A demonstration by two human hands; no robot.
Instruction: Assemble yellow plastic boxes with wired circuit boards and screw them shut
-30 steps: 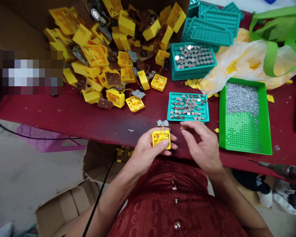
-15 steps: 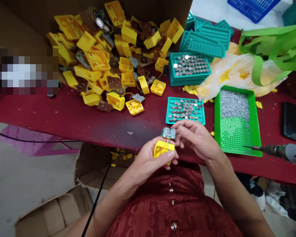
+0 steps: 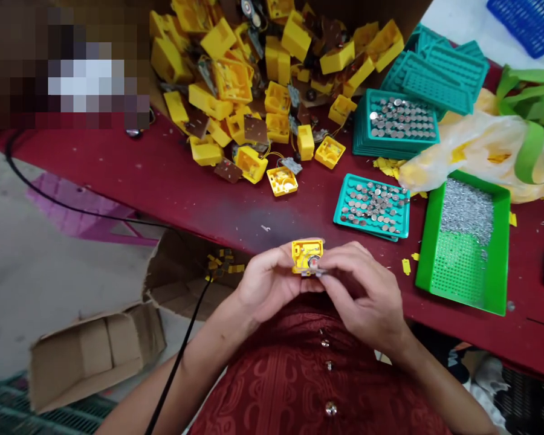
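Item: open yellow plastic housing (image 3: 306, 255), held over your lap near the dark red table edge (image 3: 236, 238) | Left hand (image 3: 272, 284): closed around it, apparently steadying it | Right hand (image 3: 362, 293): pinching a small round metal disc (image 3: 314, 263) against it, leaving both in reach of your fingers

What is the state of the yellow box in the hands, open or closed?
Open: the yellow plastic box shows its hollow inside, held between the left hand and the right hand.
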